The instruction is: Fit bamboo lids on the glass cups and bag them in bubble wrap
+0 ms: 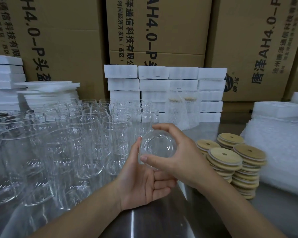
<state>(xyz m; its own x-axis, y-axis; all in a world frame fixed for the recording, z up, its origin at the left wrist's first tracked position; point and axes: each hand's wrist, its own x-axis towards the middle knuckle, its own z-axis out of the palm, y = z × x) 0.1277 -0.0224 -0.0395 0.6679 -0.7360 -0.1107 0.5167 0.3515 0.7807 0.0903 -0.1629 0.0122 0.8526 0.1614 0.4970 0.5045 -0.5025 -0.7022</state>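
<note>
One glass cup point(157, 146) held over the tabletop point(162, 220), round end toward camera. The right grip point(175, 157) curls round it, thumb and fingers on the wall. The left grip point(141, 182) cradles it from below, thumb against its side. Stacked bamboo lids point(230, 162) just right, bubble wrap point(279, 152) beyond, empty cups point(67, 143) left.

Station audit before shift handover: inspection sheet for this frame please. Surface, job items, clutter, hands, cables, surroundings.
Surface: shiny metal table.
Job's things: glass cup in hand, no lid seen on it; empty cups massed left; bamboo lids stacked right; bubble wrap far right; two bagged cups at back.
Clutter: dark object far left, too blurred to identify.
Hands: left hand and right hand both grip the glass cup.
Cables: nothing seen.
Surroundings: white foam blocks stacked behind; cardboard boxes along the back.
</note>
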